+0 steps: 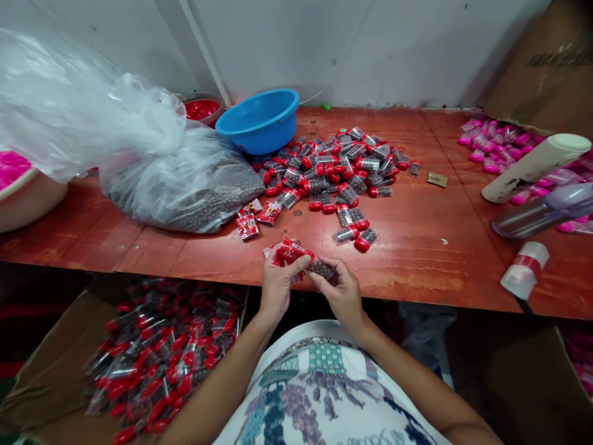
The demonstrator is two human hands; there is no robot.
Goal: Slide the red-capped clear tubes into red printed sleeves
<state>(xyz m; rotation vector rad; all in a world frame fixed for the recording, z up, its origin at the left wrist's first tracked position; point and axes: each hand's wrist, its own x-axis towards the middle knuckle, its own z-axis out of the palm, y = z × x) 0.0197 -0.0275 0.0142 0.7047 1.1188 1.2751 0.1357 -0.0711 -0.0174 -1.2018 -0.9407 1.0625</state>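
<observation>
Both hands at table's [407, 266] near edge; bare wood right. Left hand [277, 284] grips red packets [291, 252]; right hand [341, 290] pinches clear container [320, 269], dark beads inside.

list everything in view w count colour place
table: one, red, centre
bag: one, clear, left
basin: one, blue, table back
bowl: one, red inside, behind bag
tub: one, white, far left
tubes: many, red caps, table and lower left box
more tubes: many, pink, right
packets: three loose, red, beside bag
card: one, gold, centre right
cylinder: one, cream, right
cup: one, clear, right
roll: one, white, right edge
boxes: three, brown, upper right, lower corners
shirt: one, white, bottom
left hand: one, bare, at packets
right hand: one, bare, at dark tube
</observation>
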